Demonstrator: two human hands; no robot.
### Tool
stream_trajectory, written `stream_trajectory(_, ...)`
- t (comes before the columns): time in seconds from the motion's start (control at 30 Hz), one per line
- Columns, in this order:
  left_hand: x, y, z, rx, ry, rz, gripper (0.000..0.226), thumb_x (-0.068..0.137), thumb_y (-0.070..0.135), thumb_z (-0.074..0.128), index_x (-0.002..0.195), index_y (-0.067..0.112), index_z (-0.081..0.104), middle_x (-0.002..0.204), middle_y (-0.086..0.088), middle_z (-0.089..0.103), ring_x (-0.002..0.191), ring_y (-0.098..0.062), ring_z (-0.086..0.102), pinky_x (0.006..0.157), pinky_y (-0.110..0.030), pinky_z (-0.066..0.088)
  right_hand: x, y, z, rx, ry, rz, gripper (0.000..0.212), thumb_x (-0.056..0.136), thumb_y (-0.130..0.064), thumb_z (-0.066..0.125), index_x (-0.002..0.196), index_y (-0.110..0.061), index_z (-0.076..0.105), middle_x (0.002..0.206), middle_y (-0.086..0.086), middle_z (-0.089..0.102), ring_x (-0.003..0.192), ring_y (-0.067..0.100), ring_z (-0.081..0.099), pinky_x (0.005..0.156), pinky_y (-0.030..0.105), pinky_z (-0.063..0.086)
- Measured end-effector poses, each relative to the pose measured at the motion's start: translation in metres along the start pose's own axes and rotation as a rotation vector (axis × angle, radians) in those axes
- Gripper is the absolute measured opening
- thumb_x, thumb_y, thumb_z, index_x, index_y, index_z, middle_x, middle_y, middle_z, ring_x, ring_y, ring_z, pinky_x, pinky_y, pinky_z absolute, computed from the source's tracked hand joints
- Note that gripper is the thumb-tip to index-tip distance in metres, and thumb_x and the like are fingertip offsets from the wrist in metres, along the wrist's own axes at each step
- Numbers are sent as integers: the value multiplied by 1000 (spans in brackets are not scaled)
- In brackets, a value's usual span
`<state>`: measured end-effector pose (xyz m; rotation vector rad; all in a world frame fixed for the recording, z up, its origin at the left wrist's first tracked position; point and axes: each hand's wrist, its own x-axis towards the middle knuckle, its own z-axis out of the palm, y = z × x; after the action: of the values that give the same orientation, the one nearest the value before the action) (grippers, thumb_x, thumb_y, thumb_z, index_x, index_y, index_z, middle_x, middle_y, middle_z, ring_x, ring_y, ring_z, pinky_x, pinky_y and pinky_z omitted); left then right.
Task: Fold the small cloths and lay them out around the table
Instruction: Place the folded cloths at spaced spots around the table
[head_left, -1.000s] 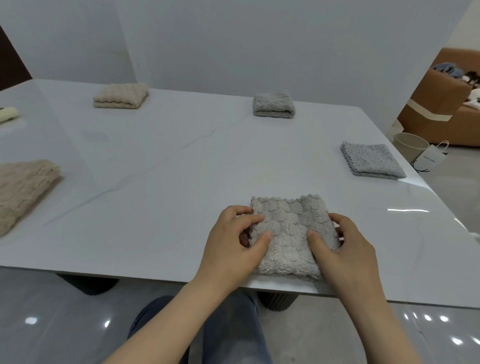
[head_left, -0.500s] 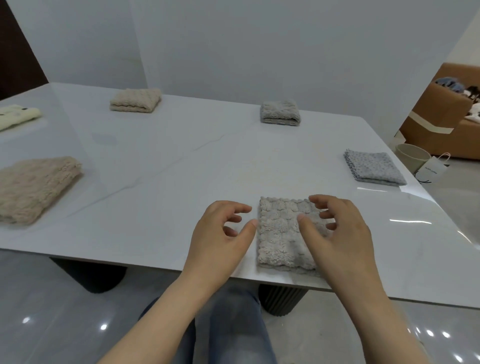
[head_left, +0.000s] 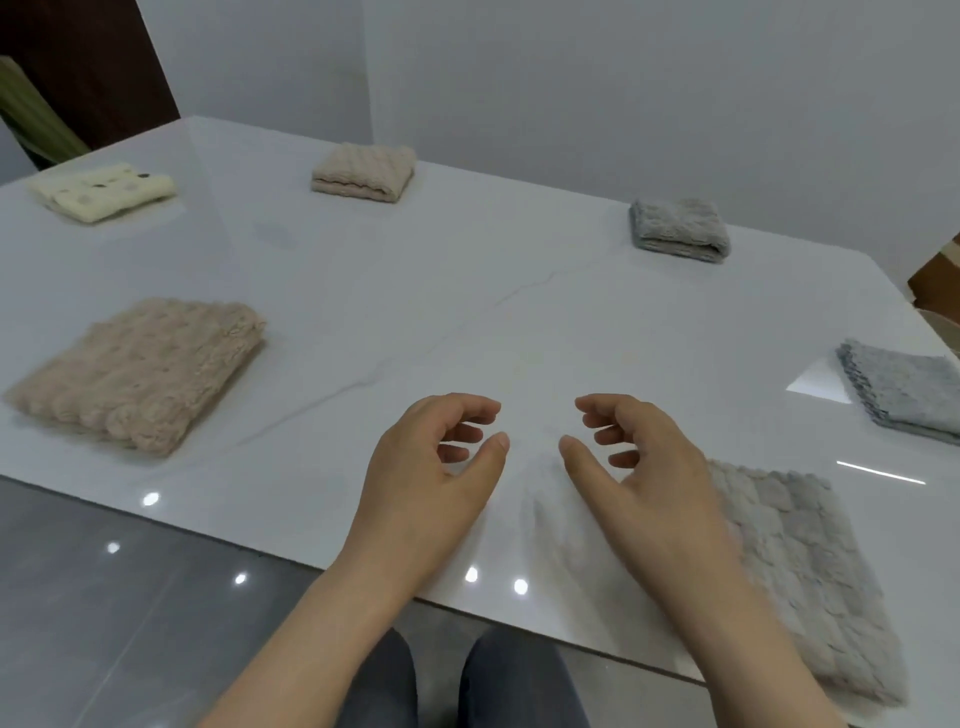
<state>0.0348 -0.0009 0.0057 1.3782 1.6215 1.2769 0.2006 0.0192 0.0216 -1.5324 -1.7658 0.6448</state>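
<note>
Table (head_left: 467, 312) first: your white marble-look top carries six folded cloths spread round its edges, and from these views that looks like most or all of the job done. Largest in view, the pale grey textured cloth (head_left: 795, 566) lies flat at the near edge toward the right corner, partly under your right forearm, and it appears freshly set down. Next, the big beige cloth (head_left: 140, 374) sits flat by the left edge, well apart from everything else. At the right edge a blue-grey cloth (head_left: 904, 389) lies folded, partly cut off by the frame. Along the far edge you have a beige cloth (head_left: 363, 171) toward the left and a grey cloth (head_left: 678, 228) toward the right, both thick and squared. At the far left corner rests a cream cloth (head_left: 104, 192) with faint spots. Your left hand (head_left: 431, 483) and right hand (head_left: 639, 478) hover over bare top at the near edge, fingers loosely curled, gripping nothing. No unfolded cloth shows anywhere, so what remains, if anything, lies outside the frame; I cannot tell whether more are waiting.
</note>
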Motion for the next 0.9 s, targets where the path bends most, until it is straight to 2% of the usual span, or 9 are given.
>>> stream_trajectory(0.2, 41, 0, -25, 37, -20, -77, 19, 85, 24, 64, 99, 37, 64, 101, 21, 64, 93, 8, 58, 79, -8, 47, 39, -22, 27, -4, -115, 56, 29, 86, -28, 63, 112, -37, 57, 104, -23, 57, 98, -12, 50, 74, 6, 41)
stream_trajectory(0.33, 61, 18, -42, 74, -26, -134, 18, 85, 25, 64, 99, 37, 64, 101, 21, 63, 92, 8, 58, 77, -8, 47, 63, -44, 25, -10, -153, 105, 30, 86, -24, 64, 115, -31, 59, 105, -20, 58, 96, -4, 54, 78, 12, 43)
stream_trajectory(0.6, 69, 101, -79, 175, -36, -241, 18, 86, 27, 62, 103, 33, 64, 102, 19, 62, 92, 3, 60, 77, -13, 49, 85, -123, -35, -35, -279, 151, 31, 88, -27, 61, 119, -29, 58, 108, -14, 59, 98, 2, 56, 86, 25, 50)
stream_trajectory(0.9, 57, 165, -95, 190, 4, -309, 16, 87, 25, 62, 102, 30, 64, 101, 18, 63, 91, 2, 60, 80, -18, 51, 97, -168, -81, 35, -389, 172, 28, 88, -27, 61, 116, -27, 59, 104, -14, 59, 96, 2, 57, 81, 20, 48)
